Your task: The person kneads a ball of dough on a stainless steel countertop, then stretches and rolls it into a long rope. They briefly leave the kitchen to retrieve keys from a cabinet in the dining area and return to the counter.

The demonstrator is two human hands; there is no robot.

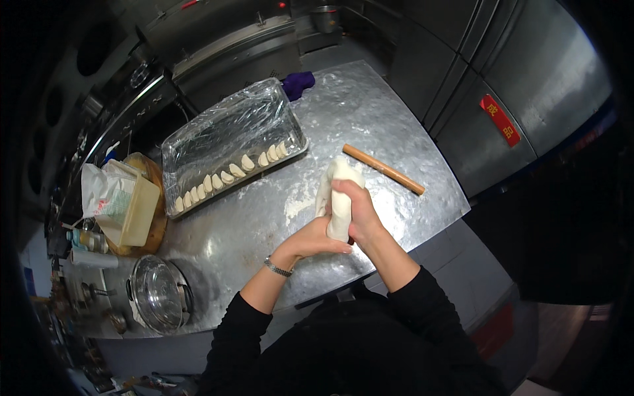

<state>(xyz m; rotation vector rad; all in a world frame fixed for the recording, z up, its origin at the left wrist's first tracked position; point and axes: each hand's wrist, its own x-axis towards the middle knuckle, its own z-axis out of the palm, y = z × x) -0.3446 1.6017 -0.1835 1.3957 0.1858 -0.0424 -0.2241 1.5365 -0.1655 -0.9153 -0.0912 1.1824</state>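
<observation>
A thick piece of white dough [341, 208] is gripped between both my hands above the steel table. My left hand [313, 238] holds its near end from the left, with the thumb lying across the bottom. Higher up, my right hand [360, 205] wraps the dough from the right, thumb over its front. Part of the dough and several of my fingers are hidden behind it. Just beyond my right hand, a wooden rolling pin [384, 169] lies slantwise on the table. Loose flour [299, 205] is scattered on the metal left of the dough.
A metal tray [223, 133] lined with plastic film holds a row of dumplings [228, 177] along its near side. A purple cloth [298, 85] sits behind it. Leftward are a plastic tub [141, 208] on a round wooden board and a glass bowl [158, 294]. The steel table [346, 109] has flour traces.
</observation>
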